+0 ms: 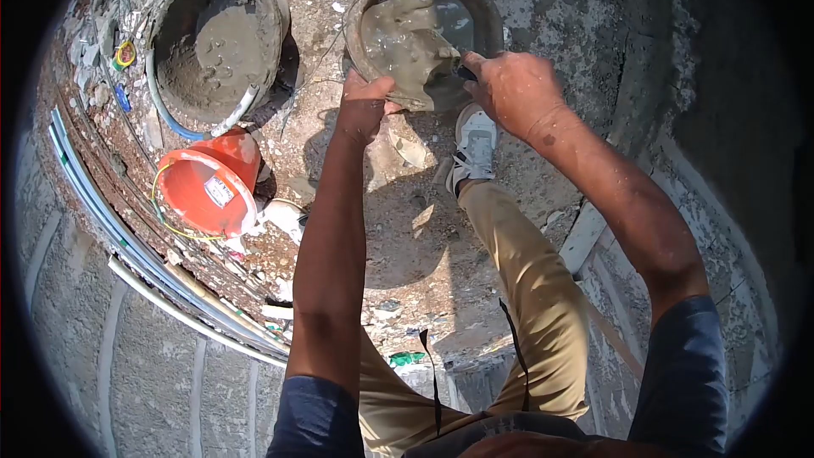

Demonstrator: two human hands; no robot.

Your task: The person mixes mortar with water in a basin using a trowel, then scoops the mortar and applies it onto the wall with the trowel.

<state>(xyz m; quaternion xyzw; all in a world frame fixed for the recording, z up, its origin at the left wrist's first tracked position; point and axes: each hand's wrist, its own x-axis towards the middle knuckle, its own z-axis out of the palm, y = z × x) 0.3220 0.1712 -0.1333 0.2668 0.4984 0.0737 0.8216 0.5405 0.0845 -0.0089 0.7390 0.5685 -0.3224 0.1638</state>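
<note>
A round tub (pixel 494 13) of wet grey mortar (pixel 407 38) lies in front of me at the top, with watery liquid on its right side. My left hand (pixel 366 103) is closed on the tub's near left rim, fingers partly hidden beneath it. Over the near right rim, my right hand (pixel 514 92) is wrapped round the black handle of a trowel (pixel 465 73). Its blade is covered by mortar and cannot be made out. My white shoe (pixel 478 142) stands just below the tub.
Left of the tub stands a second tub (pixel 280 13) with thicker mortar, a hose (pixel 182 129) curling round it. An orange bucket (pixel 242 153) lies tilted below. Long pipes (pixel 127 233) run along the left edge. Rubble covers the ground; a ledge (pixel 623 59) is at right.
</note>
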